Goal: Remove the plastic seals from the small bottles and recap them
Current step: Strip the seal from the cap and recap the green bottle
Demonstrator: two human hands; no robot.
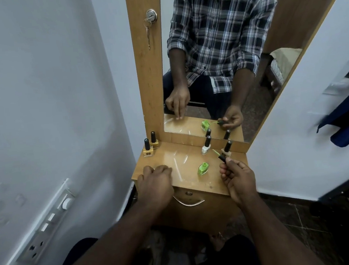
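Observation:
An open green bottle (203,168) stands uncapped on the wooden shelf (191,183), between my hands. My right hand (237,176) pinches its black cap (222,157), whose green-tipped brush points up and left. My left hand (155,179) rests on the shelf's left part with fingers curled; whether it holds anything is hidden. Clear plastic seal scraps (180,160) lie on the shelf near it. A white bottle (206,145) and a beige bottle (226,149) stand capped at the back right. Two yellow bottles (150,147) stand capped at the back left.
A tall mirror (216,65) rises behind the shelf and reflects the person and the bottles. A key hangs in a lock (151,17) on the wooden frame. A drawer with a metal handle (189,202) sits below the shelf. A switch panel (44,226) is on the left wall.

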